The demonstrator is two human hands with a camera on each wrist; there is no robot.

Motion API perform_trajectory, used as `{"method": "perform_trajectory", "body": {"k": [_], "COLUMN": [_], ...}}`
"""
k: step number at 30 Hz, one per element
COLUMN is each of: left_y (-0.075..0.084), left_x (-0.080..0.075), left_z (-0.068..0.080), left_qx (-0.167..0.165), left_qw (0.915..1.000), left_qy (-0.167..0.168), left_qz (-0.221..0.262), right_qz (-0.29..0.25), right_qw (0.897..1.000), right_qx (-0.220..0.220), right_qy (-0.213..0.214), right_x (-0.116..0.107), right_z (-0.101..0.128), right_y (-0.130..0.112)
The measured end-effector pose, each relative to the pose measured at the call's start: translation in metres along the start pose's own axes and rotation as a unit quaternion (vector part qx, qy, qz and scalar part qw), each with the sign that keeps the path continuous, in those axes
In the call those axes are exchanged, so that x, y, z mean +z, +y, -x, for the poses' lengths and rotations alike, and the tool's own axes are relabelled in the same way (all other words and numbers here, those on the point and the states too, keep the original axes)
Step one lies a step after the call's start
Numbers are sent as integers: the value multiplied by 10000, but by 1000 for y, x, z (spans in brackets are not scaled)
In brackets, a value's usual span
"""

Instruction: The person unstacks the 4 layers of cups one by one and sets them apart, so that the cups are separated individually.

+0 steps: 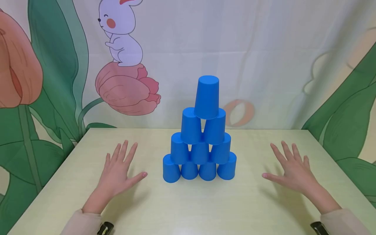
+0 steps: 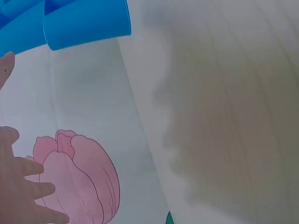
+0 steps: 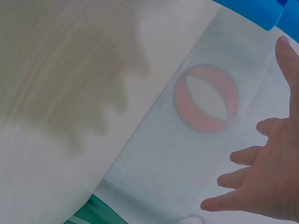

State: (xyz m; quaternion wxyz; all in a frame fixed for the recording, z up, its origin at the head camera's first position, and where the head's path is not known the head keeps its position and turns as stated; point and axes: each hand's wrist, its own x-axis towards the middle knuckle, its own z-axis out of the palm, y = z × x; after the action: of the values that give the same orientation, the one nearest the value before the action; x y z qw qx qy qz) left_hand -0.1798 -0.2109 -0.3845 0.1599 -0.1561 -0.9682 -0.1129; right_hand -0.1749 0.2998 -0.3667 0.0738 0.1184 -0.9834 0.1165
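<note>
The cup tower (image 1: 202,143) is standing in the middle of the table (image 1: 188,202) and blocking the way straight across. Bare table is lying on its left and right, where the left hand (image 1: 117,171) and right hand (image 1: 293,171) are spreading flat, well apart from the cups. The near side is lying bare too. The curtain (image 1: 264,49) is closing off the far side

A pale wood-grain table (image 1: 249,209) carries a pyramid of blue cups (image 1: 202,143) at its middle, nearer the far edge: four cups stand upside down directly on the table, the rest stacked above.
</note>
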Motion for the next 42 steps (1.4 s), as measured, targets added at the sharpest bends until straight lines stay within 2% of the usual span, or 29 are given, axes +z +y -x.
{"method": "perform_trajectory", "body": {"k": [5,12,16,22,26,33,42], "left_y": [10,25,33,43,49,53,53], "left_x": [4,8,11,17,22,32,42], "left_z": [-2,-7,-11,-16,-20,-28,-33], "left_qx": [266,727,763,527,400,310,111], "left_qw": [9995,9954,9932,9865,9784,9580,9357], "left_qy": [133,460,318,-47,-203,-417,-779], "left_qz": [100,416,825,1548,2020,2820,3438], "right_qz": [-75,-221,-295,-478,-712,-1038,-1253], "right_qw": [9999,9981,9965,9937,9919,9898,9875], "right_qx": [-93,-310,-416,-547,-594,-496,-441], "right_qy": [88,483,666,848,866,844,845], "right_x": [-3,-6,-8,-9,-11,-15,-18], "right_z": [0,2,1,-1,-4,-10,-14], "right_y": [-6,-16,-23,-30,-35,-45,-57]}}
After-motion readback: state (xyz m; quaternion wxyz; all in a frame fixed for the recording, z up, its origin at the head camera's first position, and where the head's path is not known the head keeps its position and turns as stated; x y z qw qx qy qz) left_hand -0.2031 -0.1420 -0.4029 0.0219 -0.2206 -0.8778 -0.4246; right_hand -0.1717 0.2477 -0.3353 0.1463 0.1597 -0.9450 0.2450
